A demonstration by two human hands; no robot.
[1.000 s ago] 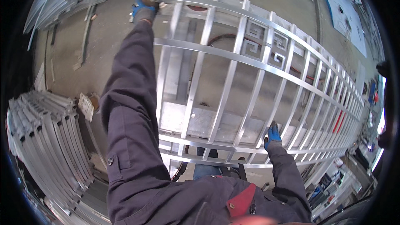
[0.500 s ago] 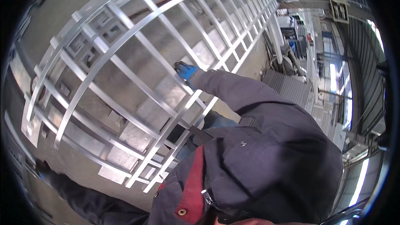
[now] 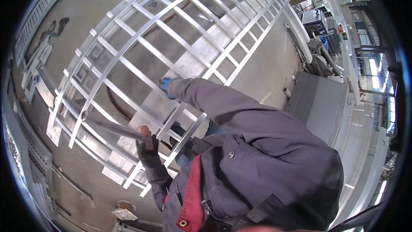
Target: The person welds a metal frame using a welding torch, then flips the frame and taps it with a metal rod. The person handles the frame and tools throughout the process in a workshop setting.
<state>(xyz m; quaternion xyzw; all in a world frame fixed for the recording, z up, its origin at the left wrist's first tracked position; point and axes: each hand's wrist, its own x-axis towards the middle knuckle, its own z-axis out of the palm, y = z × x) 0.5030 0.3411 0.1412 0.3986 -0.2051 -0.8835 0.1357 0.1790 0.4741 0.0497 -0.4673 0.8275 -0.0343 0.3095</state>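
Note:
A long curved cage of bare metal bars (image 3: 136, 34) lies in front of me, with straight slats crossing bent hoops and a ladder-like edge nearest my body. My left hand (image 3: 148, 141), in a dark glove with a fingertip showing, is closed round a grey metal tube (image 3: 112, 125). Its hollow far end points left, over the near end of the cage. My right hand (image 3: 167, 87), in a blue glove, is on one of the cage's slats near the ladder-like edge, fingers curled over it. Part of its grip is hidden by the sleeve.
Pale flat boards (image 3: 189, 65) lie beneath the cage on the concrete floor. Corrugated sheets (image 3: 315, 96) are stacked at the right, with clutter beyond. Metal lengths (image 3: 36, 163) line the left side. A small pale scrap (image 3: 124, 214) lies at lower left.
My left hand has come in from the far left to the cage's near end, now bringing the metal tube into view. The view has shifted; my right hand stays at the slats.

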